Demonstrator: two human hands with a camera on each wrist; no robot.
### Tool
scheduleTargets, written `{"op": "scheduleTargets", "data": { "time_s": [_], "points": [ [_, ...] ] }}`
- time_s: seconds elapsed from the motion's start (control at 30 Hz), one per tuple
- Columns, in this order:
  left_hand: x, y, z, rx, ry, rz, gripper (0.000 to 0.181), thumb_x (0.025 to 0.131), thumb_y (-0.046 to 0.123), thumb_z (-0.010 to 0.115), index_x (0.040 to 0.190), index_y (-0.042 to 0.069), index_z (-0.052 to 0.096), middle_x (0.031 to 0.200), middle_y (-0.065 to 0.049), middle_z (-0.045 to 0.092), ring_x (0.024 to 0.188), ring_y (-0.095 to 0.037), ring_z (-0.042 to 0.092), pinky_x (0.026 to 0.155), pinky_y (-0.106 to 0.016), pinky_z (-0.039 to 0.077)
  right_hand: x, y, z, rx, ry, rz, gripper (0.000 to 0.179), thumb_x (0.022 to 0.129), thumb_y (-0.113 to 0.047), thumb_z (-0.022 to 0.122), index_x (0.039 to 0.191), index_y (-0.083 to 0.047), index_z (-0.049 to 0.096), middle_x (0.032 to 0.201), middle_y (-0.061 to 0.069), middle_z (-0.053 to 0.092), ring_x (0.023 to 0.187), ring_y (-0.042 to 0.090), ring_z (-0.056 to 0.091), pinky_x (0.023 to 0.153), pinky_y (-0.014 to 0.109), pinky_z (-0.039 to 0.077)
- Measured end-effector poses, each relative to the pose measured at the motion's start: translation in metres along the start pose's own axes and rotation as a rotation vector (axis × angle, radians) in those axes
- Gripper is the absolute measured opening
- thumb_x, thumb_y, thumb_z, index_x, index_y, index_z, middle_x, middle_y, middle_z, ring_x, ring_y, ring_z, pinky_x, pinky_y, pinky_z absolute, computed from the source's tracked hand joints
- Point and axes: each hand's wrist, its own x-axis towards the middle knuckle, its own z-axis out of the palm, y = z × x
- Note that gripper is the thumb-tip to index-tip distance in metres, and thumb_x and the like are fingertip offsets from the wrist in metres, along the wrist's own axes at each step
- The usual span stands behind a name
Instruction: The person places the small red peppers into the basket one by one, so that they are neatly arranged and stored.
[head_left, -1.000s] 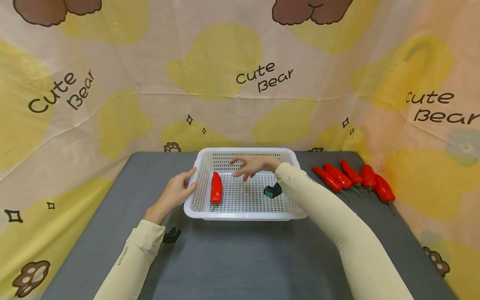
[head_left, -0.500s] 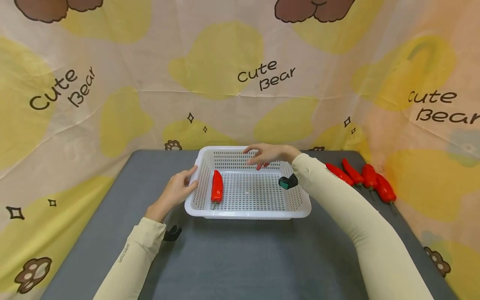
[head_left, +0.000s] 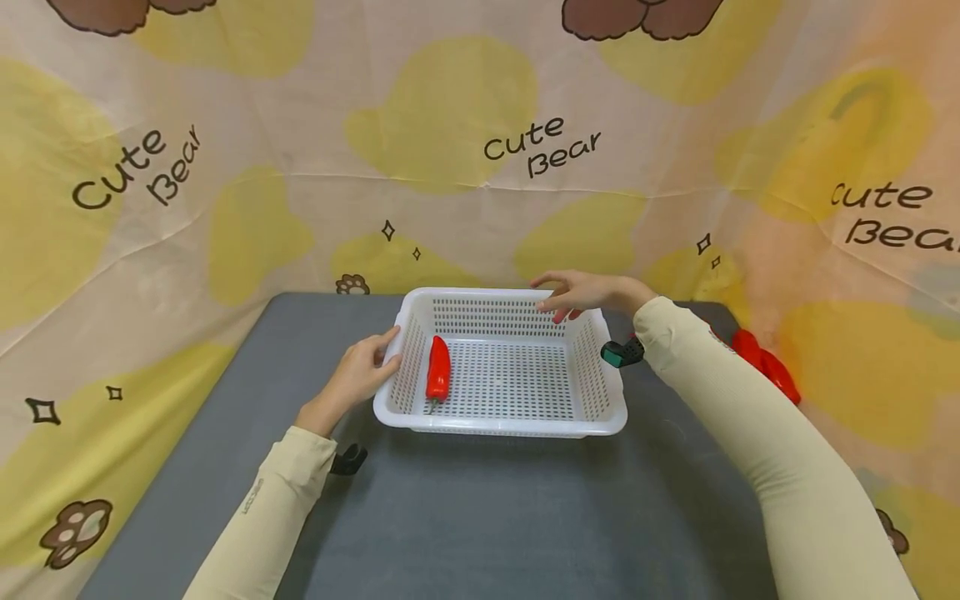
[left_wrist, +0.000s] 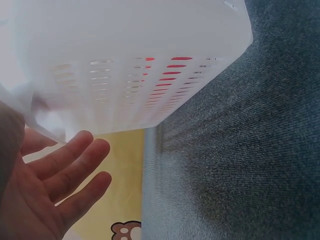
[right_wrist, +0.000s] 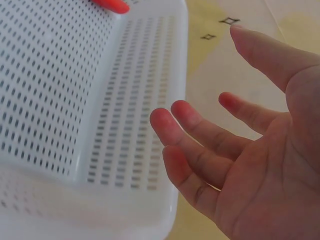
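A white plastic basket with slotted walls stands on the table, and one long red pepper lies inside at its left end, stem towards me. My left hand touches the basket's left rim with thumb and forefinger. In the left wrist view its other fingers reach out loosely below the rim, and red shows through the slots. Over the back right corner of the basket, my right hand hovers with fingers spread and loosely bent. It holds nothing, as the right wrist view shows from the palm side.
More red peppers lie at the table's right edge, partly hidden behind the right forearm. The grey table meets a patterned cloth at the back and sides.
My right hand has moved right, from over the middle of the basket to its back right corner, and its forearm now covers most of the peppers outside. The left hand stays at the rim.
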Motion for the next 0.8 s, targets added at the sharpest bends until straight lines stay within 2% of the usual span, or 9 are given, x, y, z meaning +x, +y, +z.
{"op": "scheduleTargets", "data": {
  "time_s": [0.2, 0.57, 0.8],
  "points": [
    [0.0, 0.001, -0.001, -0.004, -0.006, -0.012, 0.059, 0.098, 0.016, 0.059, 0.153, 0.002, 0.041, 0.129, -0.029, 0.062, 0.099, -0.036, 0.071, 0.082, -0.047, 0.063, -0.012, 0.015, -0.01, 0.021, 0.033, 0.016, 0.065, 0.103, -0.033, 0.056, 0.157, -0.013, 0.027, 0.151, 0.023, 0.05, 0.121, 0.039, 0.062, 0.109, 0.055, 0.047],
    [0.001, 0.0, 0.001, -0.026, 0.009, -0.024, 0.059, 0.098, 0.017, 0.059, 0.153, 0.003, 0.042, 0.124, -0.029, 0.064, 0.095, -0.035, 0.071, 0.078, -0.044, 0.064, -0.039, 0.038, -0.024, -0.021, 0.083, 0.032, 0.065, 0.103, -0.031, 0.055, 0.157, -0.008, 0.027, 0.146, 0.027, 0.052, 0.116, 0.036, 0.065, 0.096, 0.04, 0.054],
    [0.001, -0.001, 0.002, -0.037, 0.011, -0.031, 0.06, 0.097, 0.018, 0.059, 0.153, 0.004, 0.042, 0.123, -0.028, 0.064, 0.096, -0.034, 0.071, 0.079, -0.044, 0.064, -0.051, 0.061, -0.029, -0.016, 0.102, 0.053, 0.066, 0.104, -0.033, 0.053, 0.157, -0.005, 0.024, 0.148, 0.027, 0.05, 0.117, 0.035, 0.067, 0.098, 0.044, 0.055]
  ]
}}
